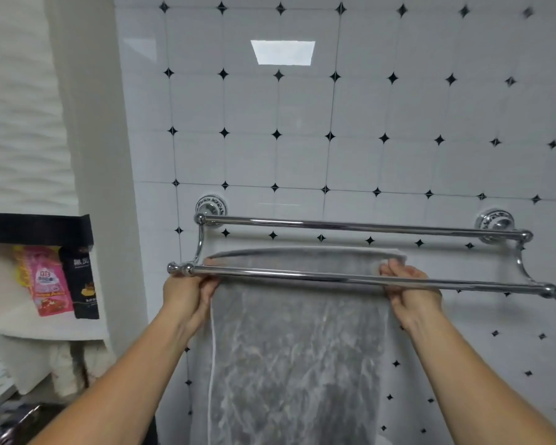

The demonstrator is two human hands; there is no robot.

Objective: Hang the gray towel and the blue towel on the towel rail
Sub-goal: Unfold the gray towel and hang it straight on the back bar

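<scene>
A chrome double towel rail is fixed to the tiled wall, with a back bar (360, 226) higher up and a front bar (366, 280) lower and nearer to me. The gray towel (299, 354) hangs stretched between my hands, its top edge raised just behind the front bar and below the back bar. My left hand (190, 297) grips the towel's upper left corner by the front bar's left end. My right hand (411, 293) pinches the upper right corner beneath the front bar. No blue towel is in view.
White wall tiles with black diamonds (382, 123) back the rail. On the left, past a white wall corner (103, 187), a shelf holds a pink packet (47, 281) and a black packet (84, 281). Pale folded cloths (71, 367) lie lower left.
</scene>
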